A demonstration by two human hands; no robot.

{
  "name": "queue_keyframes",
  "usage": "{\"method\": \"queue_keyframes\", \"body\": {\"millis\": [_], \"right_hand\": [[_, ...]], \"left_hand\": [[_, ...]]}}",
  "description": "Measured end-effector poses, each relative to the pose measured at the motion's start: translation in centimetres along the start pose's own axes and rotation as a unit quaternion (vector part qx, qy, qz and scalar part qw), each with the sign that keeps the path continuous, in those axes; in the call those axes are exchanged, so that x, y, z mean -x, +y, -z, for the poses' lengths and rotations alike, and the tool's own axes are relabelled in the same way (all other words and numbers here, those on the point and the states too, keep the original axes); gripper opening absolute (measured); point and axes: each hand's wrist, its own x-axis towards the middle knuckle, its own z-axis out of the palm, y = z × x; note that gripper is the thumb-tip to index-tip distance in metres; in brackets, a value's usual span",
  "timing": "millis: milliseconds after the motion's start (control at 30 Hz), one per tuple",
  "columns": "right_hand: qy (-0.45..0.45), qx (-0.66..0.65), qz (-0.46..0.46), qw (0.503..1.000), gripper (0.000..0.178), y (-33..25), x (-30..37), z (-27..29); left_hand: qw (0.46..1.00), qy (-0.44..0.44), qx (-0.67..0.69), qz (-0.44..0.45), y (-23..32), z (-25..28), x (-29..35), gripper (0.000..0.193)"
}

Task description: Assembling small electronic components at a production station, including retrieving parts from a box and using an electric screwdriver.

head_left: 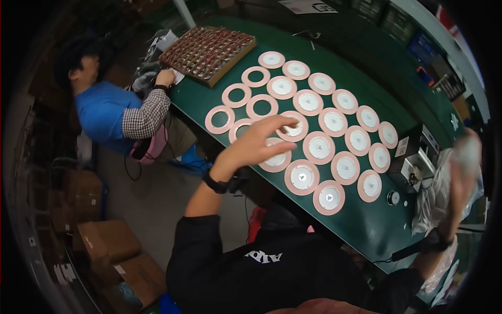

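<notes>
The flat round rings of pale pink material (318, 134) lie on the dark green surface (372, 226), in slanting rows, close together or nearly touching. Most carry a white round disc (345, 168) in the middle, with a small dark mark at the centre of several; the other rings are hollow, and green shows through them.

I count twenty-three rings: eighteen with white discs and five hollow, these at the left end, one partly covered by the person's left hand (254, 142). This hand is over the rings with thumb and fingers spread apart; whether it touches one, I cannot tell. The right hand (461, 175) is raised at the far right, near one clear plastic bag (436, 201). It is blurred, so I cannot tell if it is closed or holding something.

One shallow brown tray with many small cells (209, 52) sits at the left end, near a co-worker in a blue vest (107, 110). On the right stand one black and silver metal box (415, 159) and one small round black part (393, 197).

The lowest ring lies near the front edge. Bare green shows behind the rows and toward the near right corner.
</notes>
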Motion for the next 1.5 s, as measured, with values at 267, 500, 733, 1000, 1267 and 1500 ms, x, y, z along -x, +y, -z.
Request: {"method": "queue_keyframes", "body": {"millis": [267, 500, 733, 1000, 1267, 1500], "right_hand": [[-0.415, -0.129, 0.153, 0.887, 0.077, -12.5, -3.7, -31.4], [-0.403, -0.131, 0.223, 0.878, 0.078, -11.9, -7.5, -43.9], [-0.453, 0.033, 0.235, 0.859, 0.083, -11.3, -9.7, -47.4], [-0.454, 0.083, 0.238, 0.854, 0.079, -9.9, -9.9, -47.4], [-0.463, 0.051, 0.226, 0.856, 0.072, -10.3, -9.5, -49.0], [-0.450, 0.055, 0.224, 0.863, 0.065, -10.2, -9.4, -48.9]], "left_hand": [[0.862, 0.196, 0.465, 0.057, -1.4, -4.6, 1.9, 0.052], [0.862, 0.272, 0.334, 0.267, -9.9, -1.6, 6.9, 0.039], [0.915, 0.231, -0.127, 0.305, -11.5, -2.3, 8.2, 0.037], [0.921, 0.213, -0.226, 0.235, -9.3, -1.8, 8.0, 0.059], [0.924, 0.130, -0.238, 0.269, -9.0, -1.5, 7.8, 0.069], [0.931, 0.076, -0.257, 0.246, -8.8, -0.6, 8.0, 0.068]]}}
